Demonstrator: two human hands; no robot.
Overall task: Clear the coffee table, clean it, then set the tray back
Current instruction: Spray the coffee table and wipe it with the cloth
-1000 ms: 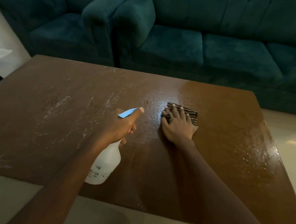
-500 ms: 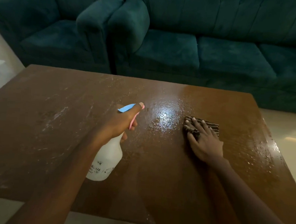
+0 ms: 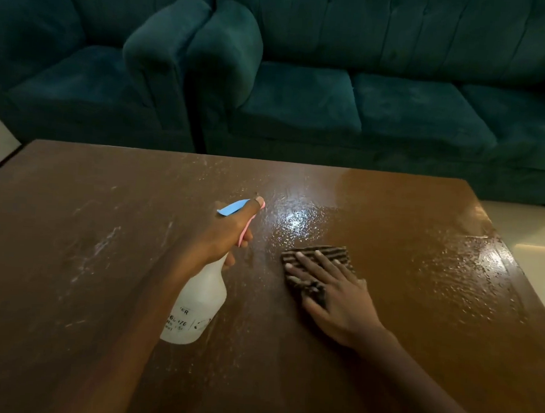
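The brown wooden coffee table (image 3: 70, 257) fills the lower view; its right half shines wet, its left half shows pale dusty streaks. My left hand (image 3: 221, 235) grips the neck of a white spray bottle (image 3: 198, 307) with a blue top and pink trigger, held above the table's middle. My right hand (image 3: 329, 293) presses flat, fingers straight, on a dark striped cloth (image 3: 322, 254) lying on the table just right of the bottle. No tray is in view.
A dark teal armchair (image 3: 91, 67) and a teal sofa (image 3: 382, 104) stand side by side behind the table's far edge. Pale floor (image 3: 543, 242) shows past the table's right edge and at the far left.
My right hand slid the cloth right across the wet patch, then back left and nearer to me. The left hand with the bottle stayed almost still. The view tilted up.
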